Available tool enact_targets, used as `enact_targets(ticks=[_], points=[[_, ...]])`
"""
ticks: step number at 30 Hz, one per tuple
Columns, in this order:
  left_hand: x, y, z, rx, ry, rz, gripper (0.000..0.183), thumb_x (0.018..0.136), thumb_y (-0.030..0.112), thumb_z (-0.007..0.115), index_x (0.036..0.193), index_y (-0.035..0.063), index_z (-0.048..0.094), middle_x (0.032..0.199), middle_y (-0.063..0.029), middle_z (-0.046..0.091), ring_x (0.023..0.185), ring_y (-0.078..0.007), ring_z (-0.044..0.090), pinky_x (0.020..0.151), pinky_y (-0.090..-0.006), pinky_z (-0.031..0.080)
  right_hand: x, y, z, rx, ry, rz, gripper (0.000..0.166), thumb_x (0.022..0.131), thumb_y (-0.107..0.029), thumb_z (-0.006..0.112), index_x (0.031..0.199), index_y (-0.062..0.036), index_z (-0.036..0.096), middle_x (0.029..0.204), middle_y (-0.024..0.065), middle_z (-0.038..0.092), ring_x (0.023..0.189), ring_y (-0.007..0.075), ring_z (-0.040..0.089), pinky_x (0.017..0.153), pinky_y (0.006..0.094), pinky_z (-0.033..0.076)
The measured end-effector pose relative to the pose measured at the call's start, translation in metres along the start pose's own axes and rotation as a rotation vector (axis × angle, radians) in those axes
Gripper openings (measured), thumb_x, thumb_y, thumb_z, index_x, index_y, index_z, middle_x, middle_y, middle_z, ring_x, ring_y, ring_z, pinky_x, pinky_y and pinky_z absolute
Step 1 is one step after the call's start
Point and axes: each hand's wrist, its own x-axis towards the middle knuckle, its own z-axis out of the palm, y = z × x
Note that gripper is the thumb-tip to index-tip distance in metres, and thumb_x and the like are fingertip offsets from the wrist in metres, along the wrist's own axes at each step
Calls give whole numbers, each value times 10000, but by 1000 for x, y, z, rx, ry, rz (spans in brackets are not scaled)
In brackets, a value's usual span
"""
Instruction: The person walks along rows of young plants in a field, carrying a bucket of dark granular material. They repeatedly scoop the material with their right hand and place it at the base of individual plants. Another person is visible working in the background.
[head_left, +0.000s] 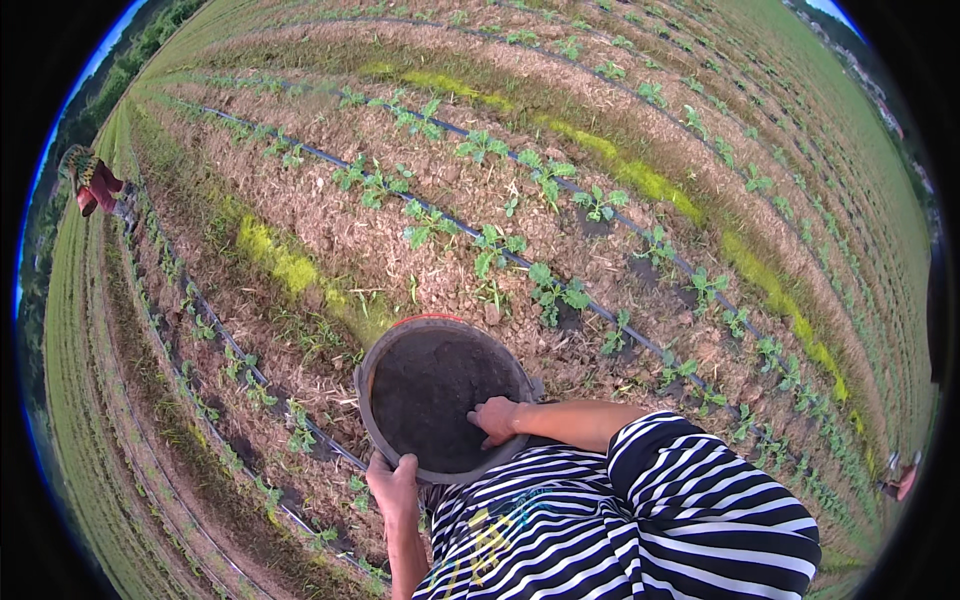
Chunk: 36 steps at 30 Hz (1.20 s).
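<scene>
A round bucket (365, 390) with a grey rim is held against my striped shirt and contains dark, fine, soil-like material (431, 390). My left hand (394, 484) grips the rim at its lower left, thumb on top. Inside the bucket, at the right, my right hand (497, 421) touches the dark material with its fingers bent; whether it holds any of it cannot be told. Beyond the rim stand young leafy plants (556, 294) beside a black drip irrigation line (517, 259). Dark patches (570, 319) lie on the soil at some plant bases.
More planted rows and drip lines (240, 349) run to both sides. Yellow-green strips (277, 259) of low growth or powder lie between beds. A person (94, 184) bends over a row at the far left. Another person (900, 480) is partly visible at the right edge.
</scene>
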Motion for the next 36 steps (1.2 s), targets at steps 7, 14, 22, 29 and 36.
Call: enact_targets(ticks=[7, 14, 22, 29, 36], points=[[9, 2, 7, 40, -21, -8, 135, 700, -21, 521, 829, -35, 556, 715, -18, 564, 581, -59, 473, 522, -212, 409, 10, -29, 0, 237, -149, 145, 522, 634, -401, 669, 978, -12, 627, 992, 182, 612, 935, 306, 586, 800, 378, 470], [9, -7, -3, -23, -12, 1, 191, 699, -34, 512, 882, -46, 564, 767, -28, 583, 632, -79, 511, 583, -222, 438, 6, -51, -15, 983, -241, 185, 461, 630, -254, 710, 996, 5, 602, 921, 129, 632, 863, 223, 603, 774, 335, 473], [1, 2, -14, 5, 59, -187, 203, 702, -33, 504, 892, -47, 573, 773, -34, 587, 628, -84, 517, 576, -215, 434, -14, 21, -78, 1947, 34, 200, 184, 734, -177, 664, 884, -77, 627, 818, 0, 627, 772, 128, 585, 736, 294, 473], [5, -20, -30, -54, 84, -102, 193, 696, -23, 516, 877, -58, 572, 776, -40, 591, 630, -81, 517, 582, -211, 432, 9, 127, -130, 685, 909, 1016, 511, 754, -350, 655, 1046, 42, 506, 960, 196, 610, 922, 305, 595, 810, 376, 466], [2, -9, -23, -28, 82, -98, 187, 693, -27, 520, 869, -58, 575, 783, -36, 597, 641, -84, 513, 600, -215, 433, 38, 5, -77, 358, 527, 28, 490, 723, -314, 661, 1088, -14, 530, 929, 201, 589, 918, 350, 565, 814, 420, 440]])
